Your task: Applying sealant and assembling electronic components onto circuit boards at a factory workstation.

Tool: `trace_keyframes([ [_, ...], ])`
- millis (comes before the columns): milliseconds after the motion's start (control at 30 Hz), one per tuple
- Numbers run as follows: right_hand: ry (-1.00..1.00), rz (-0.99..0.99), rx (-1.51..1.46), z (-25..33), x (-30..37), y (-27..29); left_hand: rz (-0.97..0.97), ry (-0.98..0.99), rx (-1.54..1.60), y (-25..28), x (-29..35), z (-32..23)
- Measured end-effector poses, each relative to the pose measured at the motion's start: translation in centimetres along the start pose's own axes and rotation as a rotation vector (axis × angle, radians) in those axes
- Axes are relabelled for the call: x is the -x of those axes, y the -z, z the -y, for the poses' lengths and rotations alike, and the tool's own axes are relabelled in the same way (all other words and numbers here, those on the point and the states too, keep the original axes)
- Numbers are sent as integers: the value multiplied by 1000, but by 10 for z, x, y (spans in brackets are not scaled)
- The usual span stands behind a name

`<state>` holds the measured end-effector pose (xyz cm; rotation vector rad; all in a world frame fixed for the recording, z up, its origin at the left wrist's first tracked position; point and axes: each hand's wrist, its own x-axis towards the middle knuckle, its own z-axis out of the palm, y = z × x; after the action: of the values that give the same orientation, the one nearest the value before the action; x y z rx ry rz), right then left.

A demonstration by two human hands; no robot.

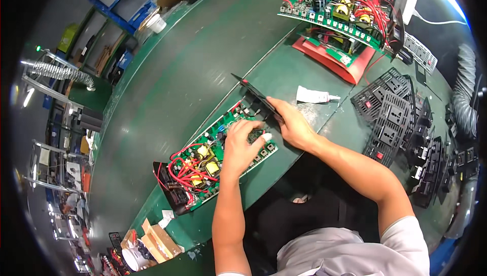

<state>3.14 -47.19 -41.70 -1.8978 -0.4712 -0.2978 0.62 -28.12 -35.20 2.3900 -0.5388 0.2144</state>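
A long green circuit board (234, 123) lies aslant on the table in front of me, with yellow-wound transformers (204, 152) and red wires (188, 170) toward its left end. A black end panel (171, 187) stands at that end. My left hand (242, 146) is curled over the right half of the board, thumb and fingers bent around its parts; the thumb tip is white. In my right hand (294, 126) is a flat black panel (256, 96), tilted above the board's right end and gripped by its edge. The right fingertips behind the panel are hidden.
A white tube (315, 95) lies beyond my right hand. Stacked boards stand at the far right, over a red sheet (332, 60). Black socket panels (388, 124) pile up on the right. A cardboard box (158, 243) sits lower left; a ribbed duct (465, 91) hangs far right.
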Motion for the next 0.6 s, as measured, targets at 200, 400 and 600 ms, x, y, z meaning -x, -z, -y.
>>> trace_keyframes([
  [200,122,-106,65,22,-1,4,64,286,405,13,7,9],
  [400,517,-124,365,36,4,6,113,293,645,19,6,19],
  [600,429,61,373,32,0,4,153,229,682,27,9,32],
])
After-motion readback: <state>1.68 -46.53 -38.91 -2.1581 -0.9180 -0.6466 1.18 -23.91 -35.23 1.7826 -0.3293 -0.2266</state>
